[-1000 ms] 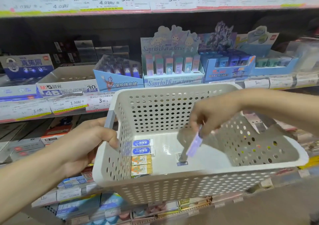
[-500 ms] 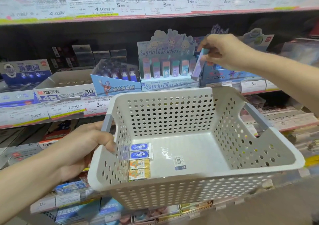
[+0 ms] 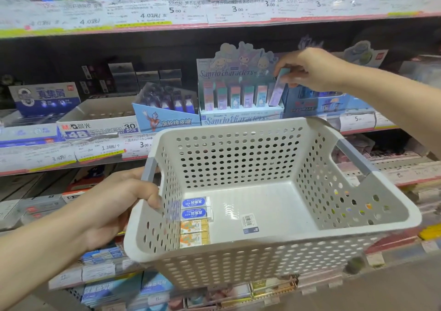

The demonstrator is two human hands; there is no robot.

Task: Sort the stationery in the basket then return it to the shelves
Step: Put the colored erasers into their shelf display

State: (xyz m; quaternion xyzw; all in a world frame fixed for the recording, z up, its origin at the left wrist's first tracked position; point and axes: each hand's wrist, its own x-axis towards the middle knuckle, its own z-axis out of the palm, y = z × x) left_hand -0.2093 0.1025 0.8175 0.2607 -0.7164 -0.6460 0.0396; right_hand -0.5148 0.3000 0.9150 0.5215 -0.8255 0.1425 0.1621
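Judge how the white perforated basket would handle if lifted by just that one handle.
The basket looks like stiff moulded plastic, so it probably won't flex. Perforated walls and only four small erasers suggest it is light. Gripped by the left hand alone, it may sag rightward, sliding the erasers.

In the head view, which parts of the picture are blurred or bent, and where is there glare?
Head view: the price labels at upper left are smeared and unreadable; the shelf edge curves from wide-angle distortion; a small glare patch sits on the basket floor; the right hand and the eraser box it holds are slightly soft; the blue erasers read sharply.
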